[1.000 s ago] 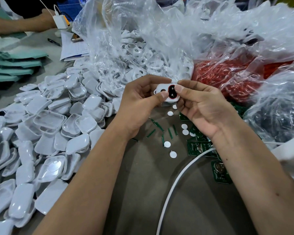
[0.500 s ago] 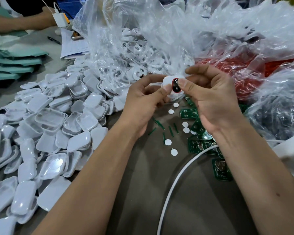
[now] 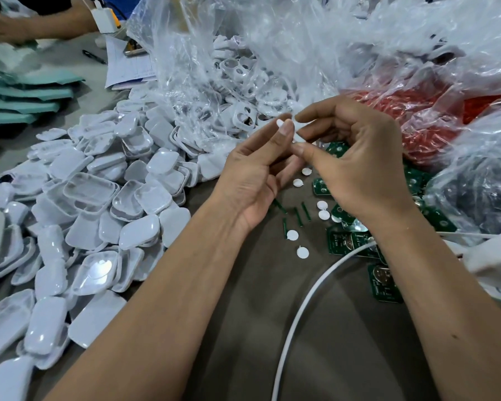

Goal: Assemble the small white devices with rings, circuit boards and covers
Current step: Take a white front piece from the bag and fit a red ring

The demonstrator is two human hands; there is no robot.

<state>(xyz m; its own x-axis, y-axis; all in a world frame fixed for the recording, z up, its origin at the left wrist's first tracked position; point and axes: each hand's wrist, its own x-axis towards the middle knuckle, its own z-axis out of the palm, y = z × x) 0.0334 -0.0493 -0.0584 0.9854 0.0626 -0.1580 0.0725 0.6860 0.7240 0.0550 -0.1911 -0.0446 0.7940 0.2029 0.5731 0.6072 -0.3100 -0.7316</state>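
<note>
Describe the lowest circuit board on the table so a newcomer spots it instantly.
Start at the white cable curving across the brown table. Just right of its bend lies a green circuit board, alone and nearest the viewer, apart from the overlapping cluster above.

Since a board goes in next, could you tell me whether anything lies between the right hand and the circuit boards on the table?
Nothing visible blocks it. The right hand, holding the white device with the left hand, hangs directly above the circuit boards, which lie uncovered.
</note>
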